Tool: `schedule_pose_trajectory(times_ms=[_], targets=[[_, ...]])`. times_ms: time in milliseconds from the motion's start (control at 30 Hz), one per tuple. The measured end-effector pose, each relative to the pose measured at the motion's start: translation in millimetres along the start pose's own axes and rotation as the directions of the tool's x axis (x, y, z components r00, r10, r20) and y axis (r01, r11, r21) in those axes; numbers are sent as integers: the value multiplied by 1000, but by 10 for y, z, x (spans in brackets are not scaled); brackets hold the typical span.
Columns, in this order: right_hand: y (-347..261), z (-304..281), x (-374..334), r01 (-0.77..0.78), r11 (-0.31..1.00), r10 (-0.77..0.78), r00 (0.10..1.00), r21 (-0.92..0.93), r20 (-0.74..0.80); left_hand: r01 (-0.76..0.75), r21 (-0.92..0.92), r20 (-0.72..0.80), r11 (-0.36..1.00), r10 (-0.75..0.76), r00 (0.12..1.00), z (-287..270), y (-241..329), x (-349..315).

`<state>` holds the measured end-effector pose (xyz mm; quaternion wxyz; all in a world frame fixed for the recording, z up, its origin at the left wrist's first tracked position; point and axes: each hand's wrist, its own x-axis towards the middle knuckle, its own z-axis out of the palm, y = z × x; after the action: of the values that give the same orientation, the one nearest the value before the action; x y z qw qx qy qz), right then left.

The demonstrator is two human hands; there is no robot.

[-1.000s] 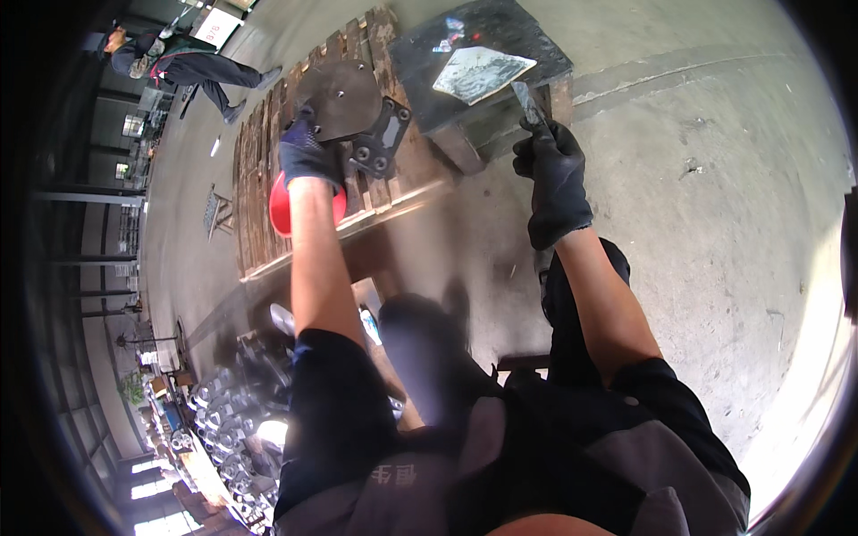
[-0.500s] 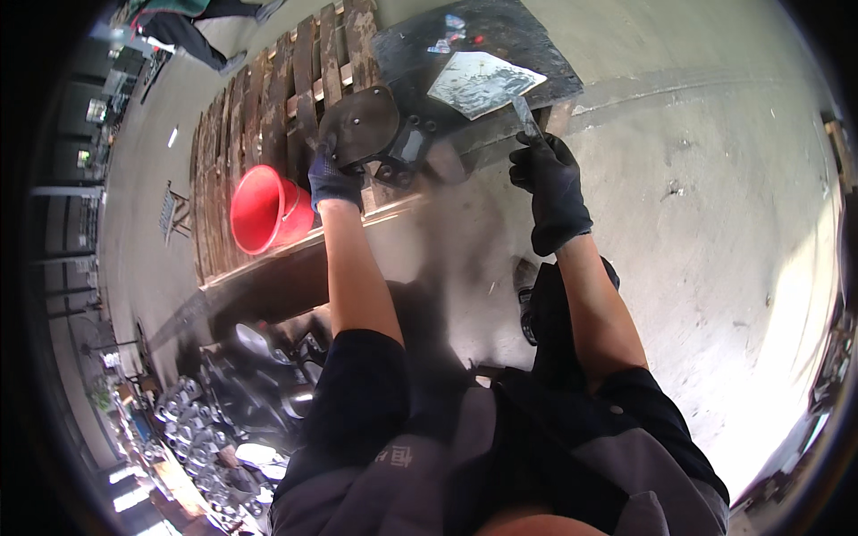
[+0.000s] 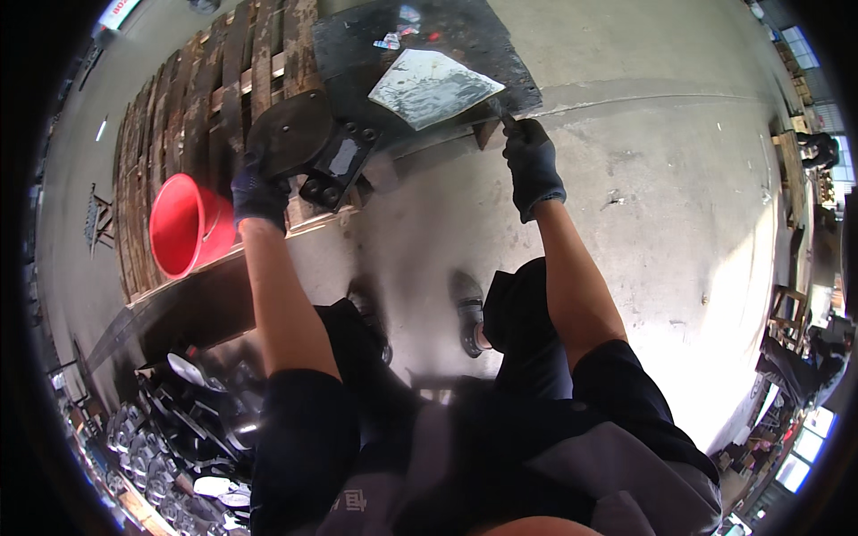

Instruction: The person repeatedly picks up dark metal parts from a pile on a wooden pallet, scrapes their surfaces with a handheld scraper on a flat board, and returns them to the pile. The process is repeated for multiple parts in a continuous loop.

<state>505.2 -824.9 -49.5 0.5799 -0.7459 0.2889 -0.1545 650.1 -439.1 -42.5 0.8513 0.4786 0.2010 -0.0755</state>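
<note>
My left hand (image 3: 260,198), in a dark glove, grips the edge of a black metal part (image 3: 293,136) beside the pallet's front edge. That part has a broad rounded plate and a bracket-like end with several round holes and a pale rectangular patch. In my right hand (image 3: 534,168), also gloved, is a flat-bladed scraper (image 3: 503,113), its blade foreshortened and blurred. The scraper's tip is close to the right corner of a white sheet (image 3: 429,82) smeared with grey; I cannot tell whether they touch. The sheet lies on a dark board (image 3: 353,49).
A red bucket (image 3: 179,228) sits on the wooden pallet (image 3: 183,98), left of my left hand. Many metal parts (image 3: 170,447) are piled at the lower left. Small wrappers (image 3: 388,41) lie on the board. My shoes (image 3: 466,308) stand on the concrete floor.
The view has swung, so the pallet, bucket and board appear further left. My right hand has turned the scraper, and its blade shows less. The black part, still in my left hand, is tilted differently.
</note>
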Motion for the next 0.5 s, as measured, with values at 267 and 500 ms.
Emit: schedule_pose_trajectory(times_ms=[267,500], targets=[[-199,124,32,472,771,-520,854,-428,4,-467,677,350,569,309,884,-306,-6,167],[-324,182,14,158,812,-254,962,-562,-97,-53,201,-57,978,66,996,214,153,-184]])
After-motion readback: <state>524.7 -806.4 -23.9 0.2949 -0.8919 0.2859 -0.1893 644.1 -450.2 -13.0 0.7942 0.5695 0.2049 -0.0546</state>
